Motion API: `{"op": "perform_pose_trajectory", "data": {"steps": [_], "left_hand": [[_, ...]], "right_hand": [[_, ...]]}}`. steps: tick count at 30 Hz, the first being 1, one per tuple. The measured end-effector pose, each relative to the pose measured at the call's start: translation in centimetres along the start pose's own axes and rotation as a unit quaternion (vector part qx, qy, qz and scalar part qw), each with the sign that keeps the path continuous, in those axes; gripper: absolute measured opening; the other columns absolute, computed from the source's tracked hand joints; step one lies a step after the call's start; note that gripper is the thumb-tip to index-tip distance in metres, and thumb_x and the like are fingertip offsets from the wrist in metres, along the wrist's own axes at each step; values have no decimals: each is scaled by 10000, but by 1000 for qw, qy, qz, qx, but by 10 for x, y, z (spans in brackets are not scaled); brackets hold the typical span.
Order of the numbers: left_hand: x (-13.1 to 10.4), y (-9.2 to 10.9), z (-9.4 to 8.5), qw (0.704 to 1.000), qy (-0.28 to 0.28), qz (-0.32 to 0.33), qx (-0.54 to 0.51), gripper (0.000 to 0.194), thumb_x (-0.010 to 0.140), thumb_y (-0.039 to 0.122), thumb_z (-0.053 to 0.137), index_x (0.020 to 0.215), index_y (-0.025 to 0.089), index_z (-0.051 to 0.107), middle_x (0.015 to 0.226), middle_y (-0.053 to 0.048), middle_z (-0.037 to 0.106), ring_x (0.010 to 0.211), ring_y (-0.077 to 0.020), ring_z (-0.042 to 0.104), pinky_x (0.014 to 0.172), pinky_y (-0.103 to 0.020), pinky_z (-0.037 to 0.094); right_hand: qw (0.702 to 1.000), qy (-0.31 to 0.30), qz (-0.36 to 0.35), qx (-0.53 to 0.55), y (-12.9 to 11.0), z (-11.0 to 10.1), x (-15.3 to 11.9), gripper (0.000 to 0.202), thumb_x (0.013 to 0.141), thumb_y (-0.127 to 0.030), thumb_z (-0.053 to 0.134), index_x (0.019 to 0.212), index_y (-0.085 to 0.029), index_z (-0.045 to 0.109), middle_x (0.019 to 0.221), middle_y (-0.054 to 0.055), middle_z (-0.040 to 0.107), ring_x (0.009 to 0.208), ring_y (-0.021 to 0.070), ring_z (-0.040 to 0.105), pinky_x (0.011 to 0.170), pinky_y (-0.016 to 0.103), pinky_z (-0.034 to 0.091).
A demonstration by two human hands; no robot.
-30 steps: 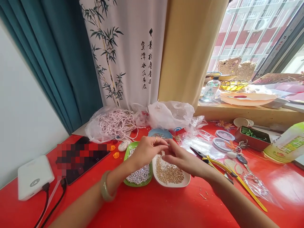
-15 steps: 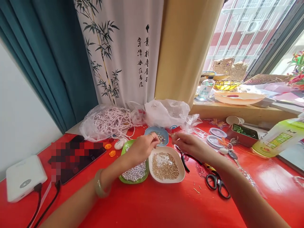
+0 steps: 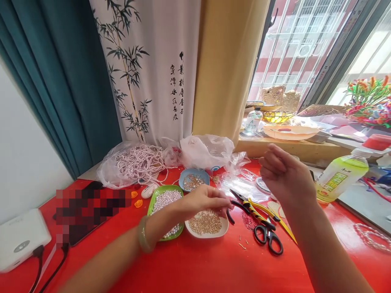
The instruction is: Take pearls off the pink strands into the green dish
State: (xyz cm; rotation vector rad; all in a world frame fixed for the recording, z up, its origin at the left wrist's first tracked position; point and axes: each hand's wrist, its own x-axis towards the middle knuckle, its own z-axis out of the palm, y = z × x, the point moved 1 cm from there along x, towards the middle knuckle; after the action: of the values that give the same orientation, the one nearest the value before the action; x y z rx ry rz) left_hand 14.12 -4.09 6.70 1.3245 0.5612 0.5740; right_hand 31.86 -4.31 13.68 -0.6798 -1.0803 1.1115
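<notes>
My left hand (image 3: 206, 201), with a pale bangle (image 3: 145, 235) at the wrist, reaches over the white dish (image 3: 225, 232) of small gold beads (image 3: 205, 224). Its fingertips are pinched together; whatever is between them is too small to make out. Higher up and to the right, my right hand (image 3: 282, 173) is raised off the table with its fingers curled closed, and its contents are hidden. A green dish (image 3: 150, 208) of white pearl beads (image 3: 167, 200) lies partly under my left forearm. Behind stands a blue dish (image 3: 206, 175) with mixed beads (image 3: 192, 181).
Pliers (image 3: 255, 211) and black-handled scissors (image 3: 269, 238) lie right of the dishes. Strings of pearls (image 3: 137, 160) and plastic bags (image 3: 206, 150) line the back. A drink bottle (image 3: 342, 175) stands at right; a phone (image 3: 88, 228) and white power bank (image 3: 23, 242) lie at left.
My right hand has moved up and to the right, away from my left. My left hand has shifted right and slightly down, now over the white dish. The view has turned a little right.
</notes>
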Motion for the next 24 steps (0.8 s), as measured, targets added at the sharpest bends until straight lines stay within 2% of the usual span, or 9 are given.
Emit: {"op": "perform_pose_trajectory", "data": {"steps": [4,6,10,13,17,20,24], "left_hand": [[-11,-12,-12,995,18,-46,-89,239,700,345,617,734,112,580,626,34,492,380,-1,394,415,-171,353],[-16,-16,-14,992,22,-57,-106,227,710,329,614,753,107,592,605,42,460,368,12,348,388,-153,319],[-21,-19,-17,990,43,-58,-120,276,719,344,604,817,88,634,632,3,504,502,-33,475,516,-169,413],[-24,-20,-20,989,52,-60,-122,288,718,340,600,848,87,647,641,-7,526,538,-47,491,580,-192,432],[-29,-23,-26,991,59,-77,-90,250,681,257,625,865,90,645,578,10,519,465,-31,446,461,-158,341],[-31,-27,-31,994,63,-71,-50,247,696,260,585,862,84,635,548,6,536,377,-14,378,392,-162,246],[-29,-34,-45,985,122,-62,105,280,727,319,518,833,83,625,535,-8,572,347,-28,326,381,-175,216]], "right_hand": [[996,13,58,63,10,-12,8,303,756,-186,495,538,-187,284,479,-73,107,413,67,69,315,161,140],[992,25,83,94,18,-10,9,270,738,-170,504,551,-184,310,470,-79,119,406,62,75,310,154,140],[991,29,87,101,25,-7,8,261,730,-171,515,564,-184,313,460,-85,135,386,54,99,302,141,158],[994,15,72,77,28,-11,11,284,744,-191,515,563,-187,296,460,-85,135,380,53,111,300,129,177],[996,4,69,53,38,-19,17,278,747,-209,520,572,-188,305,462,-87,129,378,52,100,295,122,172],[995,3,89,41,50,-23,22,257,716,-197,554,580,-183,337,460,-94,124,378,42,87,297,116,149],[992,9,123,34,63,-24,24,252,671,-190,605,577,-171,372,462,-100,146,380,25,100,306,108,138]]}}
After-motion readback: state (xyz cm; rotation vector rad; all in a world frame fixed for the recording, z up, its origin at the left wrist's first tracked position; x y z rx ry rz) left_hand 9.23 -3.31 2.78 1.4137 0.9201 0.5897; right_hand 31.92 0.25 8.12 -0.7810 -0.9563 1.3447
